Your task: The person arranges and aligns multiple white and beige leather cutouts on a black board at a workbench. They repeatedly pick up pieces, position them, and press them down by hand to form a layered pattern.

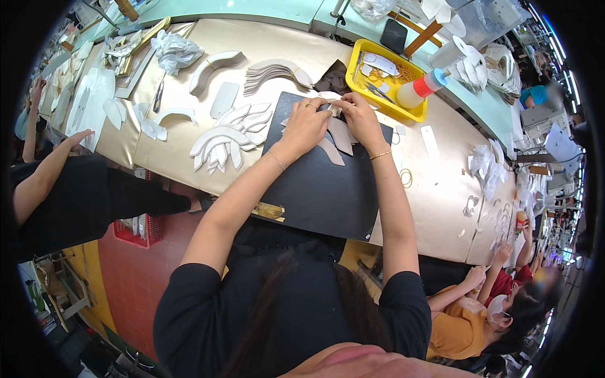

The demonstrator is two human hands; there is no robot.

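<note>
Above the far part of a black board (pixel 334 189), both my hands meet at a small cream-coloured piece (pixel 330 96). My left hand (pixel 307 123) pinches it from the left, and my right hand (pixel 360 120) pinches it from the right; the fingers partly cover it. Beneath them, curved greyish-pink pieces (pixel 341 135) lie on the board. Just left of the board is a heap of curved white pieces (pixel 220 138). A fanned stack of curved beige pieces (pixel 272 75) rests farther back, beside a thick curved stack (pixel 214 69).
A yellow tray (pixel 413 113) at the back right holds a bottle (pixel 422 88), rubber bands and tools. Left of the stacks lie a pen-like tool (pixel 159 94) and a crumpled plastic bag (pixel 176 50). People work at both sides. A red basket (pixel 151 233) stands on the floor.
</note>
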